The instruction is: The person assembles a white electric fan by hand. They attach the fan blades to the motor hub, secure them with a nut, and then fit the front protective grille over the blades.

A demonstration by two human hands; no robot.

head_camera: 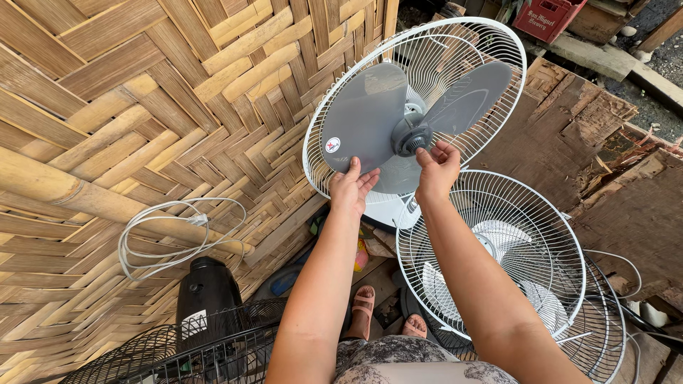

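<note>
Looking down from our head camera, we see our two bare arms stretched toward a white electric fan with its front guard off. Our left hand [352, 189] rests against the lower edge of a grey fan blade [364, 117], thumb raised on the blade's face and fingers curled loosely beneath it, a light steadying touch and not a firm clasp. Our right hand [437, 171] reaches to the centre, fingertips pinched close around the small grey hub cap [413, 138] where the blades meet; we cannot tell how tightly it grips. The blades sit inside the white wire rear guard [491, 50], which is tilted toward us and stands in front of a woven bamboo wall [142, 85]. Just below and right of it, a second white wire guard [498, 249] leans against more wire guards near rough wooden boards [605, 178]. To the left, a coiled white power cord [167, 238] hangs over a bamboo pole [71, 192]. Beneath it a black fan motor housing [206, 291] rises above a black wire guard [199, 355] at the bottom edge. Our feet in pink sandals [363, 309] show on the ground between our arms, and a red plastic crate [548, 16] sits at the top right.
</note>
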